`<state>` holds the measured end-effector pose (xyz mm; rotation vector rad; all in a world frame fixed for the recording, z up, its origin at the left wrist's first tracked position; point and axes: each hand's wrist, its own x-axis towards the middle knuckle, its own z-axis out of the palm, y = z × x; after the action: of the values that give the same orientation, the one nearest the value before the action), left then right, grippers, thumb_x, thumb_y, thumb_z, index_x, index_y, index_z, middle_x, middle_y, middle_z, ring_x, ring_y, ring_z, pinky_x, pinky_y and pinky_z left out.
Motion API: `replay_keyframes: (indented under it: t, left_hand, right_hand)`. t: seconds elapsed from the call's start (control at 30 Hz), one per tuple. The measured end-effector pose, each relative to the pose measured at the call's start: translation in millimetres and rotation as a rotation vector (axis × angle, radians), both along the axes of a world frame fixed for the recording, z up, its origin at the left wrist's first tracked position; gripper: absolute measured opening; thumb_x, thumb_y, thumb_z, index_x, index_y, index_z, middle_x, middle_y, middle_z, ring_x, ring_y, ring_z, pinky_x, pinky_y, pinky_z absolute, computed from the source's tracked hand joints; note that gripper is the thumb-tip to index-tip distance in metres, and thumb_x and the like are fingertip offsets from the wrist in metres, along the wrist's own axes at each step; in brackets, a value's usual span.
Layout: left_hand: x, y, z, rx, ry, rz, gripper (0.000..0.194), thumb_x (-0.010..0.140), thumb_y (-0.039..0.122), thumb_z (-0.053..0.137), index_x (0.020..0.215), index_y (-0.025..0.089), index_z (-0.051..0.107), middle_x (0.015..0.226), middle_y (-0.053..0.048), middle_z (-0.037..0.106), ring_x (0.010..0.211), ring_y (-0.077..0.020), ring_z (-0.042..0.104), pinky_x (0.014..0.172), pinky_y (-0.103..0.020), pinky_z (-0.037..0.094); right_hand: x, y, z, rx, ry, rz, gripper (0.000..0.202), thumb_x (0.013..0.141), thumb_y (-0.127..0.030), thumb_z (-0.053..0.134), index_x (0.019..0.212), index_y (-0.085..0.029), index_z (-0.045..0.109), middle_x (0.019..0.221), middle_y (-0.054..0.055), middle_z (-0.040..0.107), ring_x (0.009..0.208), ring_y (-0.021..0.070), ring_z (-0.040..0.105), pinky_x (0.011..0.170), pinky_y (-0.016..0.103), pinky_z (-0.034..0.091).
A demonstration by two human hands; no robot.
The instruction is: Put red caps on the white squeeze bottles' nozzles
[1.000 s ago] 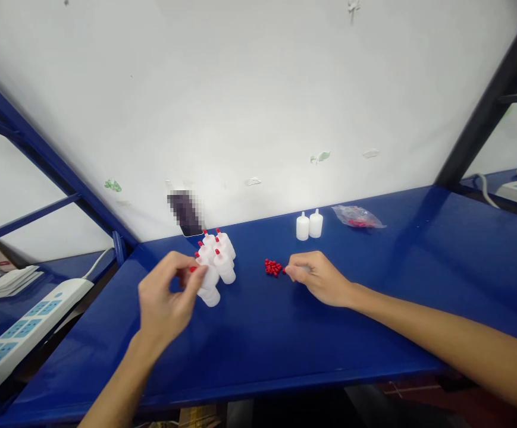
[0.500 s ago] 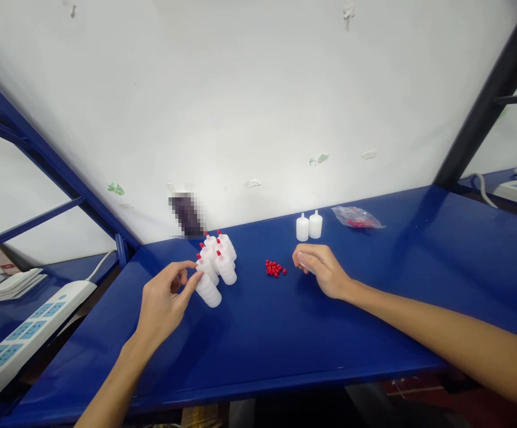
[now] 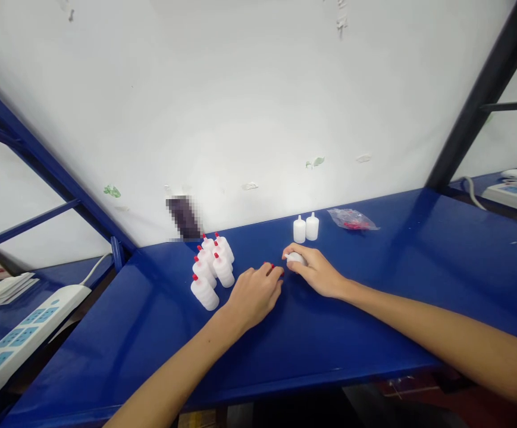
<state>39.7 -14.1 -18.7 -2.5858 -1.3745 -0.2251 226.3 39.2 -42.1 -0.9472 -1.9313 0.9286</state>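
Note:
My left hand (image 3: pixel 258 292) reaches down over the small red caps (image 3: pixel 272 266), its fingers bent and drawn together. It covers most of the caps, and whatever its fingertips may hold is hidden. Just to the right, my right hand (image 3: pixel 314 270) is wrapped around a small white dropper bottle (image 3: pixel 295 258), lying tilted with its nozzle toward the left. At the left stands a tight group of several white bottles with red caps (image 3: pixel 204 291). Two white bottles with bare nozzles (image 3: pixel 306 228) stand upright behind my right hand.
A clear plastic bag (image 3: pixel 353 220) with red pieces in it lies near the wall. The blue tabletop (image 3: pixel 374 351) has a front edge close to me. A white power strip (image 3: pixel 30 339) lies at the left, beyond the blue frame. A dark pixelated patch (image 3: pixel 185 217) shows by the wall.
My left hand has left the front capped bottle and moved right to the red caps. My right hand has shifted slightly left, and the bottle in it now shows more.

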Motion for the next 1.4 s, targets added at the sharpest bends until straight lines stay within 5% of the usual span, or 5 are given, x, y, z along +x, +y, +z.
replay_keyframes:
  t: [0.23, 0.4, 0.6, 0.97, 1.4]
  left_hand:
    - [4, 20, -8.9, 0.051, 0.120, 0.029, 0.024, 0.101, 0.024, 0.041, 0.103, 0.020, 0.064, 0.094, -0.007, 0.057, 0.084, -0.0202, 0.057, 0.069, -0.031, 0.048]
    - [3, 16, -14.9, 0.082, -0.196, -0.069, 0.017, 0.097, 0.023, 0.048, 0.102, 0.020, 0.064, 0.092, -0.005, 0.056, 0.079, -0.0172, 0.055, 0.069, -0.029, 0.048]
    - [5, 10, -15.3, 0.122, -0.691, -0.083, 0.005, 0.091, 0.020, 0.055, 0.090, 0.019, 0.061, 0.076, 0.000, 0.055, 0.068, -0.0128, 0.053, 0.064, -0.026, 0.046]
    - [5, 4, -17.1, 0.084, -0.757, -0.166, 0.007, 0.093, 0.018, 0.054, 0.093, 0.019, 0.060, 0.074, 0.001, 0.054, 0.068, -0.0123, 0.052, 0.062, -0.024, 0.042]
    - [9, -1, -24.2, -0.091, -0.815, -0.241, 0.013, 0.096, 0.025, 0.049, 0.095, 0.020, 0.061, 0.072, 0.001, 0.054, 0.062, -0.0117, 0.046, 0.060, -0.026, 0.040]
  right_hand:
    - [0, 4, -2.1, -0.006, 0.077, -0.070, 0.015, 0.082, -0.026, 0.046, 0.074, -0.018, 0.056, 0.069, 0.000, 0.054, 0.063, 0.0151, 0.051, 0.060, 0.027, 0.038]
    - [3, 3, -1.0, -0.044, 0.075, -0.021, 0.014, 0.084, -0.023, 0.042, 0.089, -0.020, 0.054, 0.067, -0.003, 0.055, 0.059, 0.0141, 0.050, 0.059, 0.025, 0.038]
    - [6, -4, 3.4, 0.072, -0.066, 0.111, 0.025, 0.089, -0.027, 0.039, 0.067, -0.019, 0.047, 0.062, -0.002, 0.047, 0.059, 0.0134, 0.042, 0.059, 0.026, 0.033]
    - [2, -9, 2.8, 0.147, -0.190, 0.083, 0.054, 0.097, -0.056, 0.037, 0.059, -0.018, 0.036, 0.056, -0.005, 0.033, 0.053, 0.0103, 0.031, 0.053, 0.025, 0.022]
    - [2, -22, 15.0, 0.154, -0.154, 0.256, 0.050, 0.098, -0.049, 0.037, 0.079, -0.018, 0.072, 0.064, 0.000, 0.060, 0.058, 0.0142, 0.051, 0.059, 0.026, 0.034]
